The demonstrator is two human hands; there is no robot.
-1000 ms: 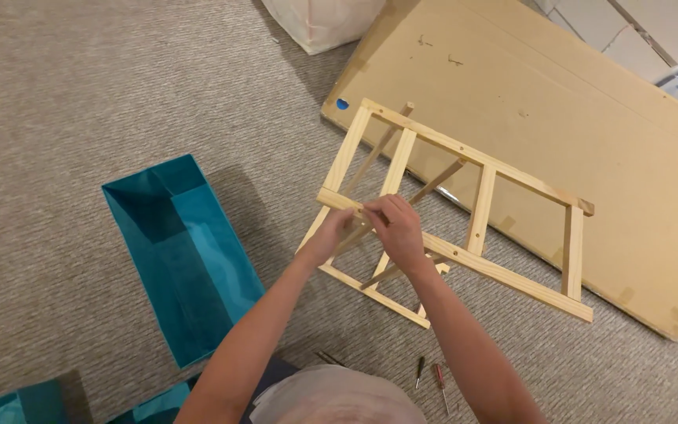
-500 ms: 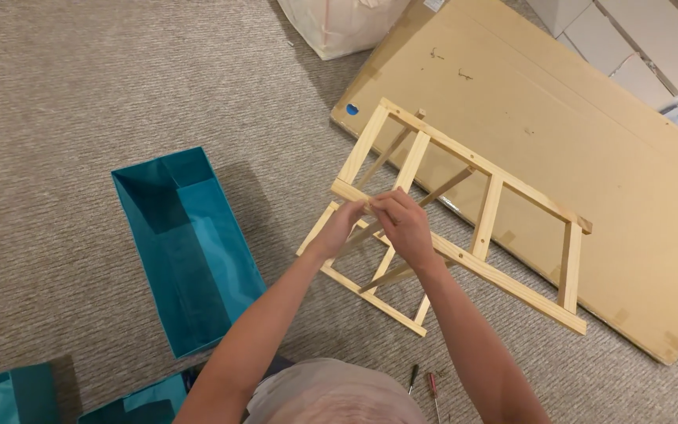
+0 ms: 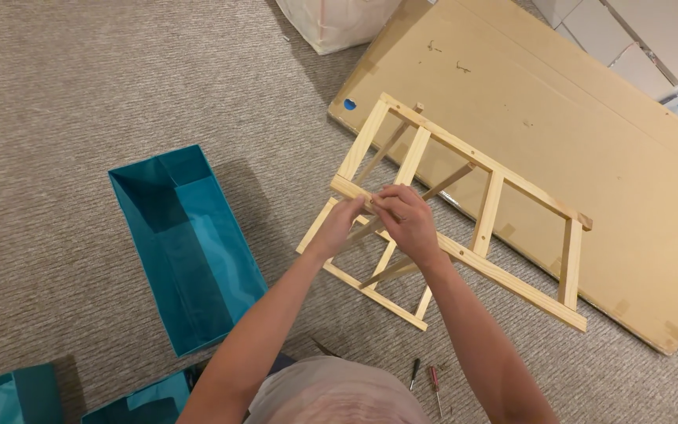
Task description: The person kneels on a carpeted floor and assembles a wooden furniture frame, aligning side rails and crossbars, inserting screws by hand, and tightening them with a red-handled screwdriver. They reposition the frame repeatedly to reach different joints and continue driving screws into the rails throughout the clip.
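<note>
A pale wooden frame (image 3: 490, 206) of rails and crosspieces stands on the carpet, partly over a flat cardboard sheet (image 3: 590, 141). Both hands meet at its near rail, towards the left end. My left hand (image 3: 342, 222) pinches the rail from the left. My right hand (image 3: 403, 220) rests on top of it with the fingers curled down, touching the left fingertips. Whether a small part sits between the fingers is hidden. Thin diagonal sticks run under the hands inside the frame.
An open teal fabric box (image 3: 186, 243) lies on the carpet left of my arms; more teal boxes (image 3: 9, 396) show at the bottom left. Two screwdrivers (image 3: 425, 381) lie near my knee. A white bag (image 3: 339, 20) sits at the top, white cartons (image 3: 637, 39) top right.
The view has shifted slightly, so the frame and the teal box sit a little lower and more to the right. Both hands stay on the same spot of the rail.
</note>
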